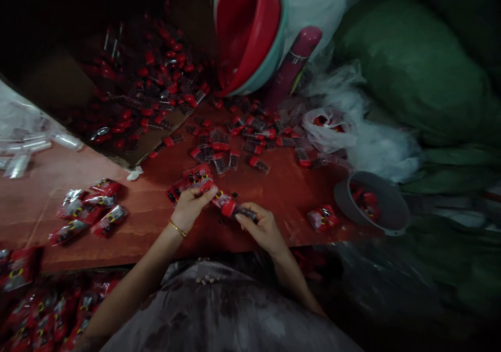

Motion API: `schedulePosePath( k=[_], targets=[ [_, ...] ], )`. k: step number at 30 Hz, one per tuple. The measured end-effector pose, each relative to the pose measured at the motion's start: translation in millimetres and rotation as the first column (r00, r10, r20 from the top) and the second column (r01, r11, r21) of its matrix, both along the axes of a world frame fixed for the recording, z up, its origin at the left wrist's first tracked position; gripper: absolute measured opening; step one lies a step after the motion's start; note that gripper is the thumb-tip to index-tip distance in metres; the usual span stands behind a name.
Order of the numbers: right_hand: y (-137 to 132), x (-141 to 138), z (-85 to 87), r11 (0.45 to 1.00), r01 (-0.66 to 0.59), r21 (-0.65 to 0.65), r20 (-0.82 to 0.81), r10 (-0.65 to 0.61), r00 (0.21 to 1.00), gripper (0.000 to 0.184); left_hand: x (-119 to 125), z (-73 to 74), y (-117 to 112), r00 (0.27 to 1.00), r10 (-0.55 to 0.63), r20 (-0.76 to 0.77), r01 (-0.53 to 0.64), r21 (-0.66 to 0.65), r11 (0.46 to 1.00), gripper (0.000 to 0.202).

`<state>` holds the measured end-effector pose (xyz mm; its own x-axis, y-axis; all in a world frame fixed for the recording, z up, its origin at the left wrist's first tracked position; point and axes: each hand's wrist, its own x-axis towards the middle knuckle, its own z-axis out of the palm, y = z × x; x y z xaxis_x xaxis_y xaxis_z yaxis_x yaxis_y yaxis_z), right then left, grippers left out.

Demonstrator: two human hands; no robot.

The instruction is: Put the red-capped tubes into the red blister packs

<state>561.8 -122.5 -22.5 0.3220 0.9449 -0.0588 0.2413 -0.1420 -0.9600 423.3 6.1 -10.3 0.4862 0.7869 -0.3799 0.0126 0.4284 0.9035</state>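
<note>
Our right fingers (247, 222) are closed narrowly around a capped tube (239, 211). It is a small clear one with dark contents, and its red cap points left. Our left fingers (200, 194) pinch the near edge of a red packet (198, 176), which fans away from us over the table (274, 190). Tube and packet meet between the two hands, near the table's front edge and just beyond our lap. We cannot tell whether the cap is inside the packet's mouth (the spot is small and blurred). The right hand (263, 229) lies low. The left hand (190, 208), with a gold bangle (178, 229) at the wrist, sits a little higher.

To do this well, we judge that the left pinch should hold the packet's mouth steady while the right hand keeps the tube in line with it. Gripping the tube's body rather than its cap should stop the cap working loose.

Farther out, loose tubes (235, 143) are scattered across the middle of the table, with more in a cardboard box (50, 83) at far left. A cluster of red packets (90, 211) lies at left. A grey bowl (343, 198) at right has packets in it, and a red basin (246, 28) leans at the far side.
</note>
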Motion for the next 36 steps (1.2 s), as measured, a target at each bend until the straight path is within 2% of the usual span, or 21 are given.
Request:
schedulePosePath(
  k=[7,11,14,17,20,23,25,29,36],
  targets=[
    [1,-3,-8.9,1.000,0.027,-0.002,-0.137,-0.028,0.990,0.020,5,-4.2,-9,0.992,-0.089,0.088,0.088,0.021,0.996,0.029],
    [5,-8,-8.4,0.999,0.046,0.009,-0.185,-0.044,0.982,0.021,7,-7.5,-15,0.990,-0.090,0.109,0.093,-0.025,0.995,0.030],
    [8,-16,-11.1,0.988,0.146,0.058,-0.089,-0.141,0.986,0.019,11,-11.2,-19,0.991,-0.040,0.128,0.050,-0.078,0.996,0.030],
    [11,-26,-15.7,0.969,0.213,0.122,0.045,-0.220,0.975,0.015,15,-14.6,-23,0.982,0.068,0.173,-0.046,-0.131,0.990,0.030],
    [15,-32,-18.8,0.978,0.161,0.134,0.026,-0.166,0.986,0.015,18,-17.6,-27,0.964,0.108,0.242,-0.070,-0.157,0.985,0.025],
    [19,-34,-20.1,0.968,0.194,0.156,0.005,-0.198,0.980,0.017,19,-17.9,-28,0.962,0.083,0.262,-0.040,-0.166,0.985,0.021],
    [20,-33,-20.7,0.972,0.180,0.150,-0.049,-0.174,0.984,0.019,19,-15.7,-25,0.963,0.076,0.257,-0.033,-0.170,0.985,0.021],
    [19,-30,-20.5,0.992,0.037,0.117,-0.276,-0.003,0.961,0.023,20,-11.2,-18,0.973,0.049,0.226,-0.018,-0.137,0.990,0.023],
    [16,-33,-23.9,0.981,0.152,0.117,-0.350,-0.103,0.931,0.026,23,-14.5,-32,0.968,-0.035,0.248,0.067,-0.122,0.990,0.036]
  ],
)
